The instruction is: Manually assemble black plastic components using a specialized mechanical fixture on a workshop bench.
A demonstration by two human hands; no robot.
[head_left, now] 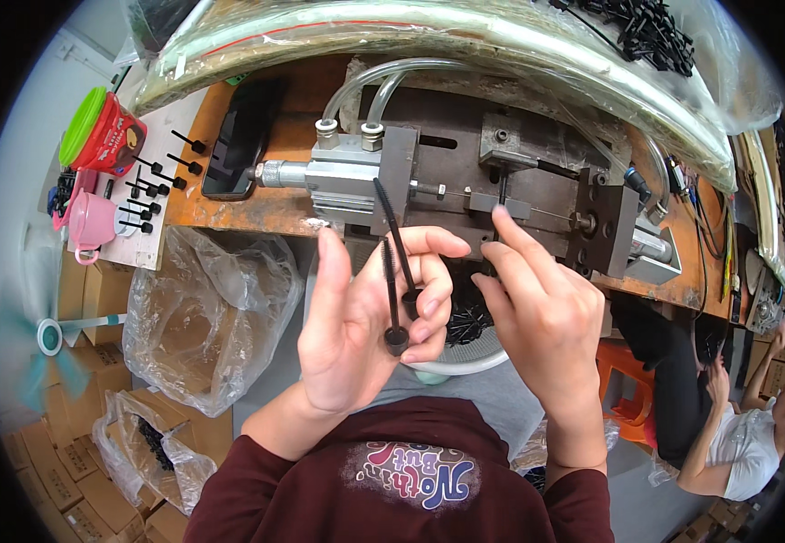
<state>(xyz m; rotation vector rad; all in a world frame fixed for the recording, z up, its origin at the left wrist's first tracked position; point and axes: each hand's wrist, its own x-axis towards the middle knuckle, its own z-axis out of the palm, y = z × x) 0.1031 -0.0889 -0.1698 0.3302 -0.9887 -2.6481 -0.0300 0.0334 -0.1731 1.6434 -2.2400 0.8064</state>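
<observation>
Left hand (365,308): fingers curled loosely on two black brush wands (391,290), thumb apart | Wands: across the finger fronts, capped ends near, bristled ends far | Right hand (544,317): index fingertip at the metal block (481,204), other fingertips bunched nearer; cannot tell whether anything is gripped

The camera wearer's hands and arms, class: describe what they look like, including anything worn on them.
The left hand and right hand are ungloved, with no ring or watch showing. The left sleeve and right sleeve are dark maroon, ending short of the wrists.
</observation>
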